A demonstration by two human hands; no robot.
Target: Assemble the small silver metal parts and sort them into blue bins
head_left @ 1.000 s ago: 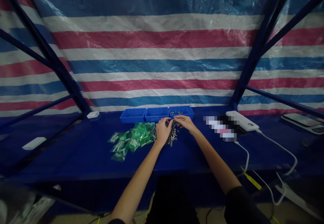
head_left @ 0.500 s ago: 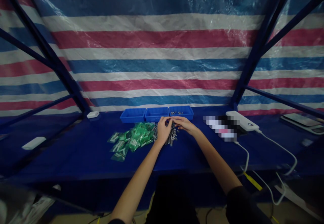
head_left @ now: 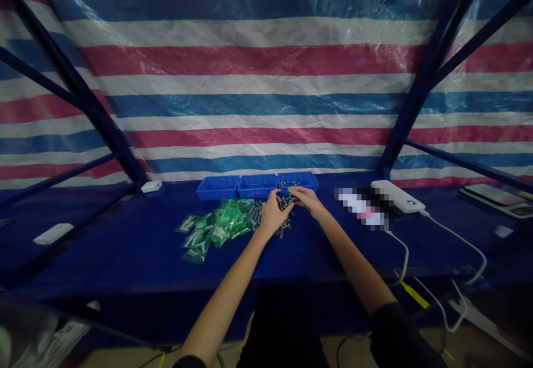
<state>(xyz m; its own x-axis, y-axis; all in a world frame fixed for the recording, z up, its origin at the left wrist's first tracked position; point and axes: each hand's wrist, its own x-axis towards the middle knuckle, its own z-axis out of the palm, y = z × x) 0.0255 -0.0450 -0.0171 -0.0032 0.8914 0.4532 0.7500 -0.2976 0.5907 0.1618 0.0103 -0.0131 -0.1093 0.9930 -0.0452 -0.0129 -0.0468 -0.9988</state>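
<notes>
A pile of small metal parts [head_left: 285, 225] lies on the blue table, partly covered by my hands. My left hand [head_left: 272, 214] is over the pile, its thumb stretched apart from the fingers, with nothing visible in it. Just to its right, the fingers of my right hand [head_left: 307, 200] are bent and pressed together; anything between them is too small to make out. Left of the pile is a heap of green-tinted plastic bags [head_left: 231, 221] with small parts inside. Behind my hands stand three joined blue trays [head_left: 257, 186]; the right one has small metal pieces in it.
A white power bank [head_left: 397, 197] lies to the right beside a blurred-out phone [head_left: 362, 210], with white cables [head_left: 458, 238] running off the table edge. Two small white devices lie on the left. Blue frame posts and a striped sheet [head_left: 258, 101] stand behind.
My hands, fingertips together before, have moved slightly apart. The left thumb has spread away from its fingers, and the right hand has drawn away from the left. The view has shifted slightly.
</notes>
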